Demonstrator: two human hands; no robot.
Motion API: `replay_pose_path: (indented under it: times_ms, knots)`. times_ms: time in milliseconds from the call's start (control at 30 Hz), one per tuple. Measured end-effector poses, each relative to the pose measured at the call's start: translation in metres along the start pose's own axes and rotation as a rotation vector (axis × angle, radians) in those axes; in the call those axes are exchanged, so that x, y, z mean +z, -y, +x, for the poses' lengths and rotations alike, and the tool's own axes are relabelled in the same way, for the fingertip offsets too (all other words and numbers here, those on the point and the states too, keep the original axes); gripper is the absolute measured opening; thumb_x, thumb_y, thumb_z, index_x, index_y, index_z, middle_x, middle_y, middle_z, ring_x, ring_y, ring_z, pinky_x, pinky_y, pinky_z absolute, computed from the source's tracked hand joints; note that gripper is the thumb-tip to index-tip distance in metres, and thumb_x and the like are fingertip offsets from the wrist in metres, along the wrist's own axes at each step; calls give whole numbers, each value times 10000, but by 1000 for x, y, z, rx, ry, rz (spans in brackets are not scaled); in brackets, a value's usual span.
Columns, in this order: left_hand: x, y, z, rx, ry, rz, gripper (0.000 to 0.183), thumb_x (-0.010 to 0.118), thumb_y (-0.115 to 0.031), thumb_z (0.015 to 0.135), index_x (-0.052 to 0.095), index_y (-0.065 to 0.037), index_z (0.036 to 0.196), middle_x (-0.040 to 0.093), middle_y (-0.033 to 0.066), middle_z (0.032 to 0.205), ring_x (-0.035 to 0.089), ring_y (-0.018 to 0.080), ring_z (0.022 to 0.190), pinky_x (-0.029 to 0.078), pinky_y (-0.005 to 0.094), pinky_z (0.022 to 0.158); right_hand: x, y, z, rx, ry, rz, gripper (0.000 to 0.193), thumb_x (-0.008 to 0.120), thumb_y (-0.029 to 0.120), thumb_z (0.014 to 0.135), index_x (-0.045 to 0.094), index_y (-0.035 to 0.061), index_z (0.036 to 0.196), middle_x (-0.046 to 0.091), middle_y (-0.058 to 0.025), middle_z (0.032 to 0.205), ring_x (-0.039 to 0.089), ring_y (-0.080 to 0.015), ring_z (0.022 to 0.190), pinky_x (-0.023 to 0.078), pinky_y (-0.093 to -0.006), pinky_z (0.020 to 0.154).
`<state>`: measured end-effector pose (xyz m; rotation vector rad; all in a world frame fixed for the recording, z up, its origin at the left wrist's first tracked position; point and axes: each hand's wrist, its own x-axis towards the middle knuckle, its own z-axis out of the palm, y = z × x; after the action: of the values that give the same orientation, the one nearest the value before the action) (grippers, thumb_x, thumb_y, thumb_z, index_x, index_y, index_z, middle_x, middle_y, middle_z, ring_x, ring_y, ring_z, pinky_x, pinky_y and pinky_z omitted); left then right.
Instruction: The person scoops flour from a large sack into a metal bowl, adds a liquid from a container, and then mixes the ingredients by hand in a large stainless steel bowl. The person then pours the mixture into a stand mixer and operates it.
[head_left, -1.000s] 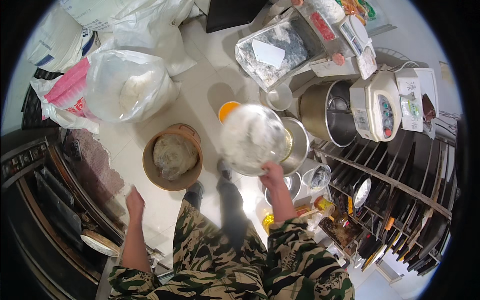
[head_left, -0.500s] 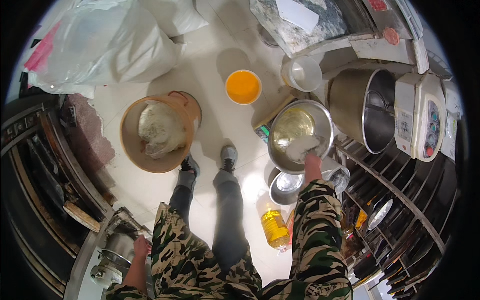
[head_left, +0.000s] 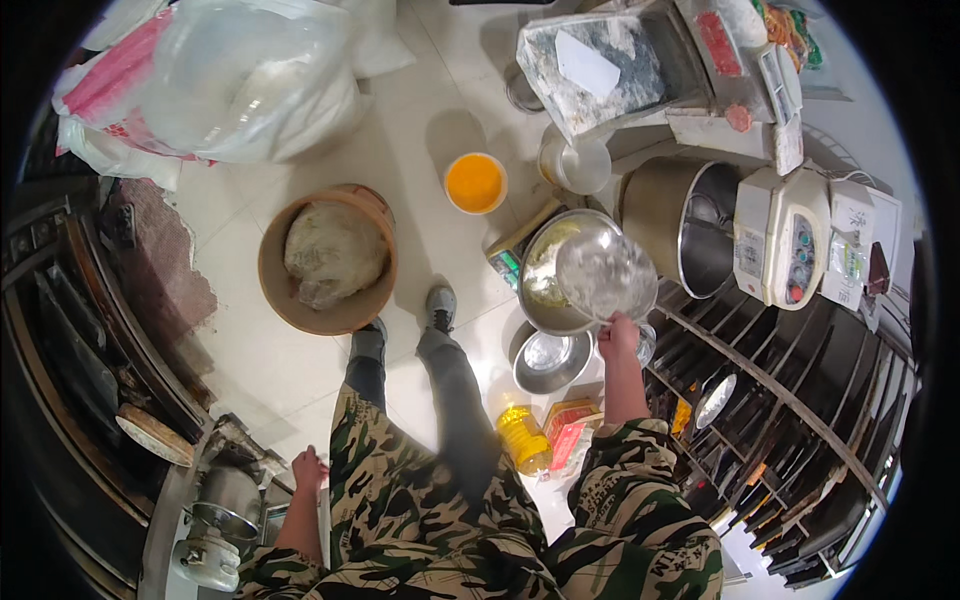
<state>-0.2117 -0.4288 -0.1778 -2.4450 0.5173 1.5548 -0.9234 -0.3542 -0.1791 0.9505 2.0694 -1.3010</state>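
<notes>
Low at left, left hand point(head_left: 311, 468) hangs beside camouflage garment point(head_left: 430, 535) (cannot tell whether open or closed). Farther out, smaller steel bowl point(head_left: 550, 382); just past it, right hand point(head_left: 618, 336) grips rim of shiny round bowl point(head_left: 606, 275) (somewhat blurred) over wide steel bowl point(head_left: 548, 318) with yellowish, white contents. Beyond, orange-filled tub point(head_left: 476, 212) on floor point(head_left: 240, 340).

At the far left, a translucent plastic sack point(head_left: 250, 90) with pink edging slumps on the pale tiled floor point(head_left: 420, 110). Nearer, a tan round bucket point(head_left: 268, 285) holds a pale dough-like mass point(head_left: 335, 250). Right of it stands a tub with orange contents point(head_left: 475, 183). Far right, a cream-coloured mixer point(head_left: 780, 240) stands beyond a tray rack point(head_left: 775, 365).
</notes>
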Motion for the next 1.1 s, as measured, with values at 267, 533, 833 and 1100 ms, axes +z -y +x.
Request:
replay_pose_path:
  times_ms: [267, 533, 833, 1100]
  knots:
    - [67, -344, -54, 746, 12, -144, 407, 499, -385, 1003, 510, -71, 745, 529, 36, 588, 486, 116, 507, 383, 279, 492, 256, 115, -269, -675, 544, -3, 239, 538, -45, 794, 516, 2, 1027, 539, -51, 805, 483, -103, 574, 331, -260, 436]
    - [72, -582, -117, 745, -475, -225, 783, 706, -568, 787, 509, 63, 1208, 641, 202, 1064, 633, 331, 992, 466, 414, 916, 402, 102, -334, -1452, 821, -561, 409, 519, 1, 820, 513, 27, 1228, 636, -177, 917, 642, -326, 742, 508, -400, 678]
    - [65, -582, -102, 748, -431, -266, 348, 498, -310, 949, 595, 19, 889, 655, 183, 807, 629, 347, 800, 465, 441, 752, 569, 42, -336, -1669, 1016, -1189, 414, 624, 97, 801, 466, 46, 1181, 653, -228, 979, 647, -415, 811, 488, -521, 700]
    - [67, -572, -102, 789, -252, -265, 270, 469, -209, 969, 532, 22, 844, 594, 171, 716, 549, 287, 630, 438, 409, 652, 634, -67, -305, -1057, 924, -1376, 419, 618, 137, 821, 475, 34, 1201, 653, -221, 1111, 624, -396, 1069, 487, -489, 899]
